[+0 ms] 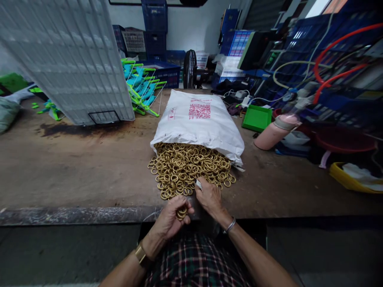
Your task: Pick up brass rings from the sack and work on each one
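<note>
Many brass-coloured rings [185, 163] spill in a heap from the open mouth of a white sack [215, 129] with red print. At the table's front edge my left hand [175, 217] is curled, palm up, around a few of these rings. My right hand [209, 197] is at the near edge of the heap, its fingers closed and pointing toward the rings. Something small and whitish shows at its thumb and index finger; whether a ring is also in those fingers is hidden.
A tall grey ribbed panel [89, 71] stands on the table [74, 171] at left, beside green and turquoise plastic parts [143, 89]. Behind the sack is a black fan [190, 69]. At right are a green tray [257, 118], a pink bottle [275, 133] and a yellow basket [347, 181].
</note>
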{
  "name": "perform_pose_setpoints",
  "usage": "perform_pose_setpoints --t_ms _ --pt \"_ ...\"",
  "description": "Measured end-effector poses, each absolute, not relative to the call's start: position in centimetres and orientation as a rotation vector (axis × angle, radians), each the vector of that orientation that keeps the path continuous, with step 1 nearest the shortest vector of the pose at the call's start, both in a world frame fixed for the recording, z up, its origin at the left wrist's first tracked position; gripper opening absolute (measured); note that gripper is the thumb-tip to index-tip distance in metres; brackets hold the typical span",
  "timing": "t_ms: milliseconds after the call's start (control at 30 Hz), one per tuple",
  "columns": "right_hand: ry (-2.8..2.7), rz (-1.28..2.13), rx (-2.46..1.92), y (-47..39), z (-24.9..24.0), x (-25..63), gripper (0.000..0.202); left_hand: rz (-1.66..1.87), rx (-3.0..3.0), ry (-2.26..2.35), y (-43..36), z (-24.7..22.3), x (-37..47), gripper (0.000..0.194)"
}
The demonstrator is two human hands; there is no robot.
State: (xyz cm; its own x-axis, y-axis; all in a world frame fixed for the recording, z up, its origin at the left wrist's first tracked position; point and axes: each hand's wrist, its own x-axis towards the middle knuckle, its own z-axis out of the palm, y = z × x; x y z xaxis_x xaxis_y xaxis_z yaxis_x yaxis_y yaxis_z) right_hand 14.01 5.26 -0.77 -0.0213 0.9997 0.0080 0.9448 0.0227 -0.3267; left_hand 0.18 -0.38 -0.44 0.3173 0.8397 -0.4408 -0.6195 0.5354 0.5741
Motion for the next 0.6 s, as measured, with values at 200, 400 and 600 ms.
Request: perform_pose_setpoints --t_ms 200,400,600 --pt "-1.797 0.658 -1.831 5.9 -0.8 15.5 0.018 1.036 0.837 1.091 0.7 -0.2 1.1 0.023" --pt "-1.405 1.343 -1.598 5.1 -0.1 16.2 0.015 1.132 1.58 1.177 1.7 -0.8 1.5 0.016" --pt "-0.968 1.902 -1.435 4.2 0.9 16.1 0.023 1.038 1.987 1.125 1.7 -2.2 1.1 0.022"
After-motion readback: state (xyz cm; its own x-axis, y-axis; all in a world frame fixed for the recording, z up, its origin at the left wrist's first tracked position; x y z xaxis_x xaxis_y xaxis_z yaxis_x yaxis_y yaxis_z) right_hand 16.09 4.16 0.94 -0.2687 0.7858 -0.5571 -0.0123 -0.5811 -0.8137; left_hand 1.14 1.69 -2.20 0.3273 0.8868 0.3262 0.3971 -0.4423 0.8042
